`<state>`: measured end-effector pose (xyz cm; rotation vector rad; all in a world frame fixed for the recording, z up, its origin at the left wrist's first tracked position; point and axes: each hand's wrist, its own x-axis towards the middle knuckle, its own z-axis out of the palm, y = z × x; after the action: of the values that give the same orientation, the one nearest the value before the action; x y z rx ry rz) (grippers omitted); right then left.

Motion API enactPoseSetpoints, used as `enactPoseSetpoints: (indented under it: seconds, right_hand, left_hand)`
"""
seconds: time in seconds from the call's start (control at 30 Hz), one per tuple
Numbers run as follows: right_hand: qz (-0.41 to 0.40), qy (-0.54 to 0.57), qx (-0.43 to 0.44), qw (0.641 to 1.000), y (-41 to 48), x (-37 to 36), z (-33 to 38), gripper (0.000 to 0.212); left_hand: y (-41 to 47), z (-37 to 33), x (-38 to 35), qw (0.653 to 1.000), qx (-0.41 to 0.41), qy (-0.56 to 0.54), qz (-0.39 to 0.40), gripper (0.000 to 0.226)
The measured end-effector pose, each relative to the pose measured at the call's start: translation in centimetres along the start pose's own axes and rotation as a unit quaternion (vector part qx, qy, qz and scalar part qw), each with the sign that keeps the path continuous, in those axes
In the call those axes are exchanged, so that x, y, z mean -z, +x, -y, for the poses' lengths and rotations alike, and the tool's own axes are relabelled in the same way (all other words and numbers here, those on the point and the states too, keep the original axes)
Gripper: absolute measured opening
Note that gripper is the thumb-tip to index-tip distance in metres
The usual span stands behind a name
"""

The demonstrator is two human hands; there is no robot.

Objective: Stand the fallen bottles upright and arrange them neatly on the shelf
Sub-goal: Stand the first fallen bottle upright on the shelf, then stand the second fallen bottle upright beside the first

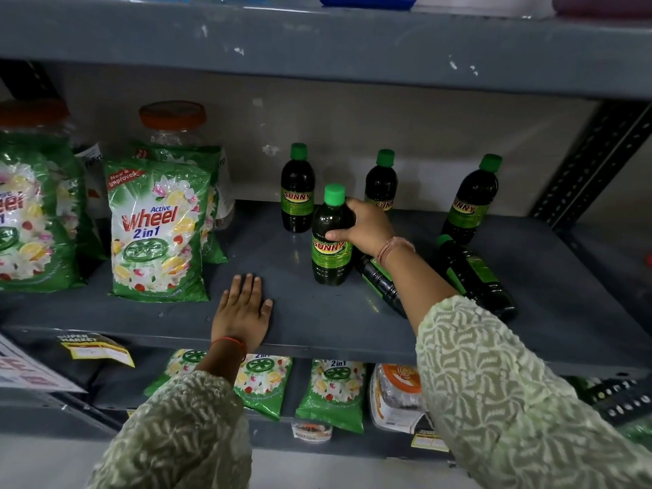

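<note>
At nine o'clock on the grey metal shelf (317, 312) we see green plastic detergent pouches (158, 231) printed with flowers and lemons, standing upright in front of clear plastic jars with orange lids (173, 116). At about seven o'clock from the shelf's middle, our left hand (243, 314) lies flat on the front edge, palm down, fingers spread a little and holding nothing; a thin red thread circles its wrist.

Just past the middle, at about one o'clock from that hand, our right hand (365, 229) grips a dark green plastic bottle with a bright green cap and a yellow-green label (331, 238), thumb across its shoulder and fingers wrapped behind. This bottle stands upright with its base on the shelf. At eleven o'clock from it a second upright bottle of the same kind (297, 190) stands near the back wall; at one o'clock a third (381, 181) stands partly hidden behind our hand.

Under our right wrist, one fallen bottle (379, 280) lies on its side. At three o'clock another (474, 277) lies flat, cap pointing to the rear. Behind it, at two o'clock, a last upright bottle (471, 202) appears to tilt rightwards.
</note>
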<state>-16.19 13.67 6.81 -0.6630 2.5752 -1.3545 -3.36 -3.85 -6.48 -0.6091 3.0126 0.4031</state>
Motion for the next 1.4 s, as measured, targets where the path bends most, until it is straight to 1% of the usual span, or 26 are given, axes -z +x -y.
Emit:
enactPoseSetpoints:
  seconds: [0.2,0.33,0.47,0.5,0.53,0.57,0.6,0.63,0.67,0.73,0.77,0.8,0.83,0.93,1.0,1.07,1.13,1.23,1.33,1.4]
  right_hand:
    - [0.025,-0.022,0.015,0.999,-4.8,0.2,0.1,0.053]
    - [0.037,-0.039,0.041,0.998,-8.7,0.3,0.5,0.055]
    - [0.051,-0.054,0.043,0.996,-10.0,0.3,0.8,0.057]
    - [0.063,-0.052,0.041,0.996,-10.1,0.3,0.9,0.061]
    - [0.082,-0.047,0.032,0.995,-10.2,0.6,0.9,0.07]
    - [0.101,-0.039,0.019,0.994,-10.3,1.1,0.8,0.084]
    - [0.106,-0.028,0.003,0.994,-10.2,1.8,0.7,0.097]
    - [0.089,-0.014,-0.01,0.996,-10.0,2.7,0.7,0.102]
    - [0.055,-0.005,-0.023,0.998,-9.5,3.7,0.5,0.098]
    - [-0.003,-0.013,-0.055,0.998,-7.5,5.0,-0.5,0.077]
    - [-0.012,-0.034,-0.075,0.997,-6.1,5.1,-1.2,0.067]
    - [-0.001,-0.061,-0.097,0.993,-4.5,4.9,-2.1,0.062]
    - [0.022,-0.088,-0.114,0.989,-3.0,4.4,-3.1,0.063]
    - [0.083,-0.189,-0.168,0.964,0.0,2.4,-5.8,0.077]
    - [0.094,-0.222,-0.186,0.952,0.7,1.2,-6.9,0.073]
    - [0.064,-0.232,-0.183,0.953,0.7,0.7,-7.3,0.067]
    - [0.011,-0.209,-0.168,0.963,0.4,0.9,-7.5,0.068]
    - [-0.095,-0.113,-0.131,0.98,-0.5,2.2,-7.0,0.073]
    - [-0.215,-0.021,-0.097,0.972,-1.5,2.9,-6.2,0.077]
    - [-0.256,0.014,-0.078,0.963,-2.3,2.6,-6.0,0.076]
  left_hand:
    - [0.1,0.2,-0.1,1.0,-0.001,0.0,0.012,0.057]
    - [0.0,0.0,0.0,1.0,-0.002,0.002,0.01,0.057]
    - [0.0,0.1,-0.1,1.0,-0.006,0.005,0.009,0.057]
    - [0.0,0.1,-0.1,1.0,-0.006,0.005,0.009,0.057]
    - [0.0,0.2,0.0,1.0,-0.005,0.003,0.011,0.057]
    - [0.0,0.1,0.1,1.0,-0.003,-0.001,0.013,0.056]
    - [0.1,0.1,0.1,1.0,0.0,-0.007,0.015,0.056]
    - [0.3,-0.1,0.1,1.0,0.002,-0.016,0.016,0.056]
    - [0.5,-0.4,0.1,1.0,0.005,-0.026,0.015,0.057]
    - [0.6,-1.2,-0.2,0.999,0.015,-0.037,0.009,0.058]
    - [0.6,-1.4,-0.4,0.999,0.022,-0.038,0.003,0.058]
    - [0.6,-1.7,-0.5,0.999,0.028,-0.036,-0.004,0.058]
    - [0.6,-1.7,-0.7,0.999,0.031,-0.033,-0.01,0.059]
    - [0.7,-1.6,-0.9,0.999,0.029,-0.02,-0.025,0.059]
    - [0.9,-1.5,-1.0,0.999,0.027,-0.016,-0.029,0.058]
    - [1.0,-1.6,-1.0,0.999,0.027,-0.013,-0.031,0.058]
    - [0.9,-1.7,-1.0,0.999,0.026,-0.013,-0.031,0.058]
    - [1.0,-1.6,-1.1,0.999,0.027,-0.012,-0.033,0.058]
    - [1.0,-1.6,-1.1,0.999,0.028,-0.009,-0.032,0.059]
    - [0.9,-1.7,-1.0,0.999,0.027,-0.009,-0.031,0.059]
